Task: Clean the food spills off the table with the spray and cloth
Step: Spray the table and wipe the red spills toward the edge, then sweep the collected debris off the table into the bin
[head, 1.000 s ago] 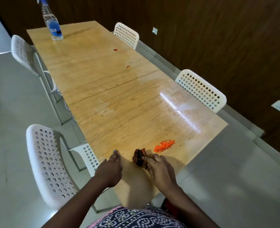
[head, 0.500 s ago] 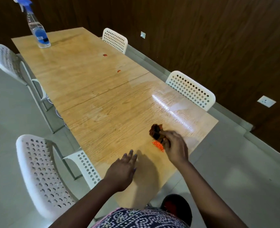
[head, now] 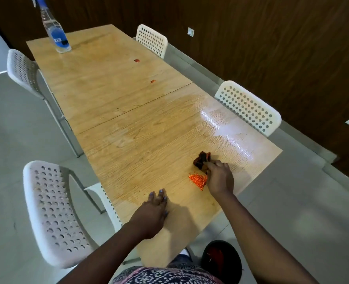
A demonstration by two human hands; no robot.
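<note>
1. My right hand [head: 219,179] grasps the dark cloth [head: 201,159] on the wooden table [head: 149,144], just beyond the orange crumb pile [head: 198,179].
2. My left hand [head: 152,215] rests flat, fingers released, near the table's edge.
3. The spray bottle [head: 54,31] stands at the far end.

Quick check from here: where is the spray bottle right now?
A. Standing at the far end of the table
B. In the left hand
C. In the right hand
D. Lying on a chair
A. The spray bottle stands upright at the far end of the table; the right hand grips the cloth and the left hand rests flat on the tabletop.
</note>
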